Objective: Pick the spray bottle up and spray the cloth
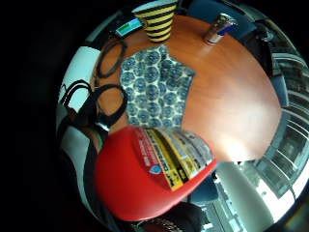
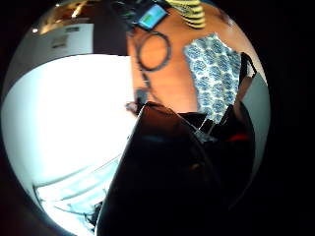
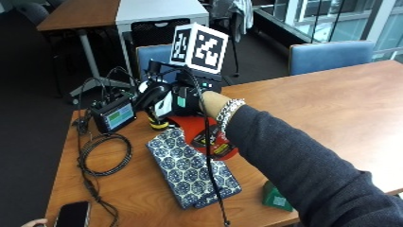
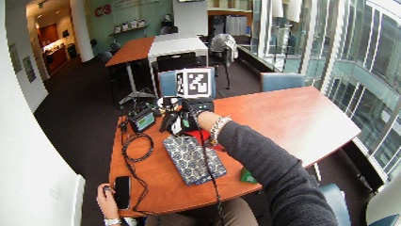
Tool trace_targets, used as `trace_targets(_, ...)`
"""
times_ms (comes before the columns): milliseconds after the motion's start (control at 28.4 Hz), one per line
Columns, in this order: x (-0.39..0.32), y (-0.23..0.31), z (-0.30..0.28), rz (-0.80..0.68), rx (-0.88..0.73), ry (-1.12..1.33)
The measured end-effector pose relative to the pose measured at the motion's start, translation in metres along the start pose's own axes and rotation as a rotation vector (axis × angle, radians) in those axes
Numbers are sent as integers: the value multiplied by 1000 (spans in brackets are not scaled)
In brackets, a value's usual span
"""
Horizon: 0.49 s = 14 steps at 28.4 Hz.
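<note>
I'm seeing the red spray bottle (image 3: 211,137) sitting mid-frame in the outside view under my gloved right hand (image 3: 169,100), its labelled body filling the lower part of the little-finger palm view, though I cannot tell whether the fingers are closing round it. The blue patterned cloth (image 3: 192,168) is lying flat on the wooden table (image 3: 327,99) just below the bottle, toward lower centre. Left of the cloth a coiled black cable (image 3: 104,153) is resting, a small green-screened device (image 3: 113,113) is standing at upper left, and a phone (image 3: 72,215) is lying at lower left.
</note>
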<state>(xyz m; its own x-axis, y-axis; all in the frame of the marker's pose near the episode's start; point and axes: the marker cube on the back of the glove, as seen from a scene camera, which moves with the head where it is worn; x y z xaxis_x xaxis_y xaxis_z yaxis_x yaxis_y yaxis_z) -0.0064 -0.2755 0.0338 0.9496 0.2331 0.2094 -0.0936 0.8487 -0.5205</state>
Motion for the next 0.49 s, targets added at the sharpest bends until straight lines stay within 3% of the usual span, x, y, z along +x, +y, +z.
trace_targets(281, -33, -1, 8, -175, 228, -498)
trace_targets(492, -49, -4, 16, -245, 352, -721)
